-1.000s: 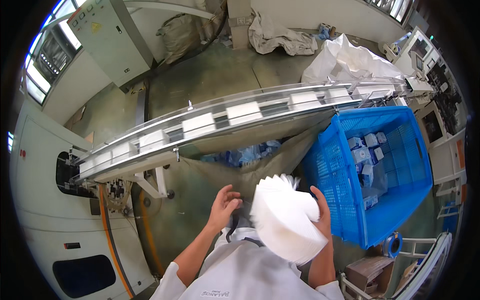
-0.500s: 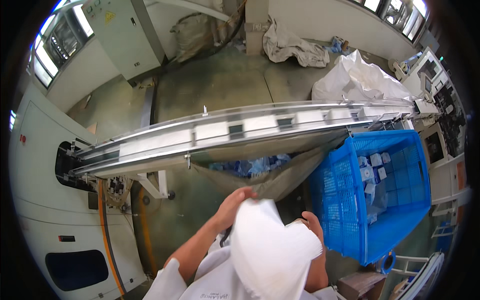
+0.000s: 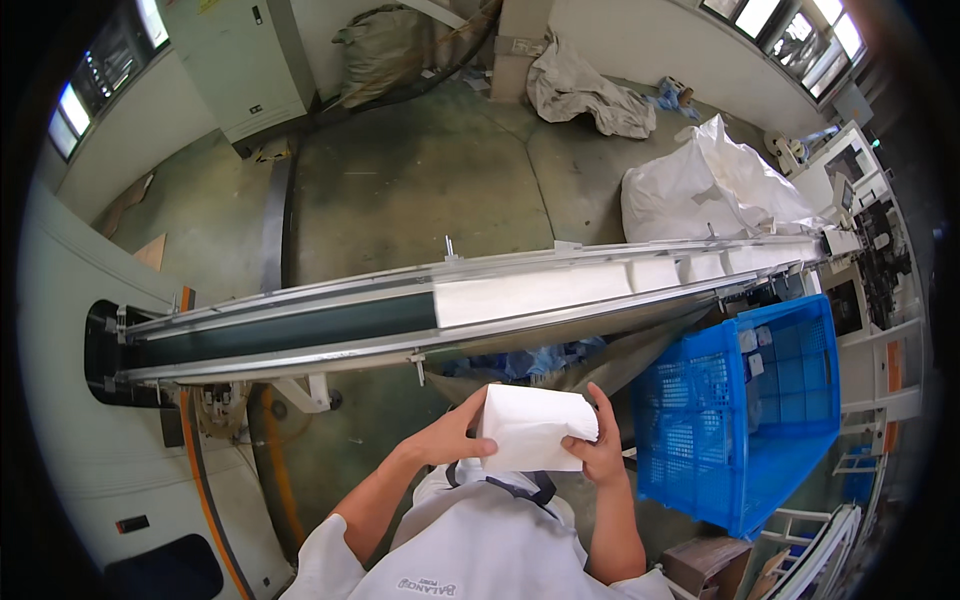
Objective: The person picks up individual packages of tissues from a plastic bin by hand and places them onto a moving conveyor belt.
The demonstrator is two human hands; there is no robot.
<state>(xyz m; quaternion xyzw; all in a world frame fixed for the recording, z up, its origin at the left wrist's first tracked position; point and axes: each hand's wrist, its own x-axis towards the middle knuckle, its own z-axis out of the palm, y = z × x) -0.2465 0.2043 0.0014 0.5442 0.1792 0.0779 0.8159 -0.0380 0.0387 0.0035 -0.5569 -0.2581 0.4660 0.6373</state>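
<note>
A white stack of folded paper tissue [image 3: 530, 428] is held in front of my chest, just below the conveyor belt [image 3: 300, 330]. My left hand [image 3: 455, 435] grips its left end and my right hand [image 3: 597, 445] grips its right end. On the belt lies a long row of white tissue stacks [image 3: 560, 290], running from the middle toward the right end. The left part of the belt shows its bare dark surface.
A blue plastic crate [image 3: 745, 420] holding a few small packs stands at my right. A grey sack with blue scraps [image 3: 540, 362] hangs under the belt. A white machine housing [image 3: 90, 470] stands at the left. White bulk bags [image 3: 710, 185] lie beyond the belt on the concrete floor.
The tissue stack, held at the right in my right hand, has come to the middle and both hands now grip it. The white stacks on the belt have shifted rightward, baring its left part.
</note>
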